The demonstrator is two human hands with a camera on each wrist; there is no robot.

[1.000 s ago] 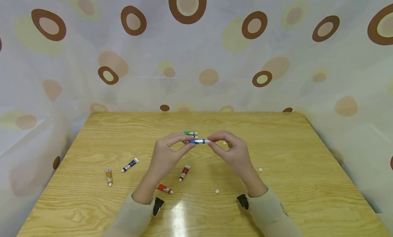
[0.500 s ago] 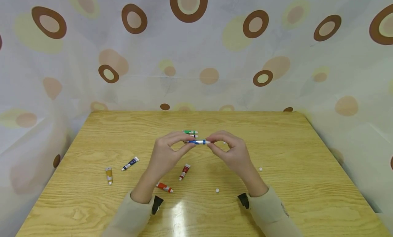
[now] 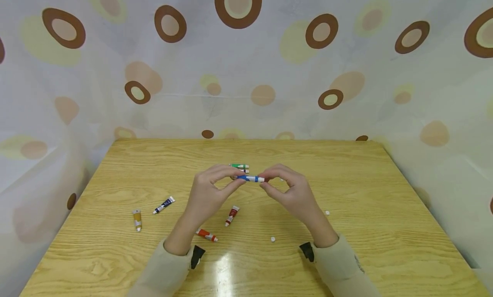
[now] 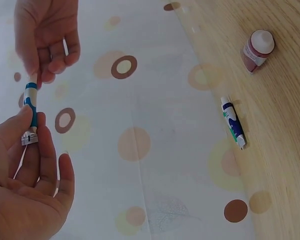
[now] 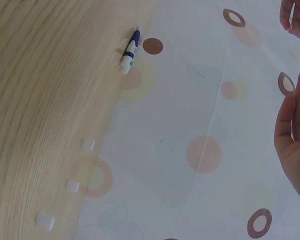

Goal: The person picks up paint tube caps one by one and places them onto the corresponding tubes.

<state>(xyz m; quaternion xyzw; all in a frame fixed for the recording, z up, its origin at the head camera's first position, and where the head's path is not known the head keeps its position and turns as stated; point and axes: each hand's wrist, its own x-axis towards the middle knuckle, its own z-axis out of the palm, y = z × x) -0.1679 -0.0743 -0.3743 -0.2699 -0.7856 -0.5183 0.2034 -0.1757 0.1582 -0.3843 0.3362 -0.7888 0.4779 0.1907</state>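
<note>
My left hand (image 3: 209, 190) pinches a blue paint tube (image 3: 251, 178) by its tail end, between thumb and fingers. The tube lies level over the middle of the table, its white cap to the right. At that cap (image 3: 262, 179) are the thumb and forefinger of my right hand (image 3: 290, 190). In the left wrist view the tube (image 4: 31, 100) joins both hands, with the right hand (image 4: 49, 40) pinching the cap end. Only part of my right hand (image 5: 297, 135) shows in the right wrist view, and the tube is out of sight there.
Behind the hands lie a green tube (image 3: 240, 166) and a dark blue one (image 3: 247, 171), partly hidden. Nearer are a dark red tube (image 3: 232, 215), an orange-red tube (image 3: 207, 235), a navy tube (image 3: 163, 205) and an ochre tube (image 3: 137, 220). Loose white caps (image 3: 273, 239) lie on the right.
The right fingertips have shifted slightly at the cap, so more of its white end shows. The tube's cap end tilts a little nearer. My left hand keeps its hold.
</note>
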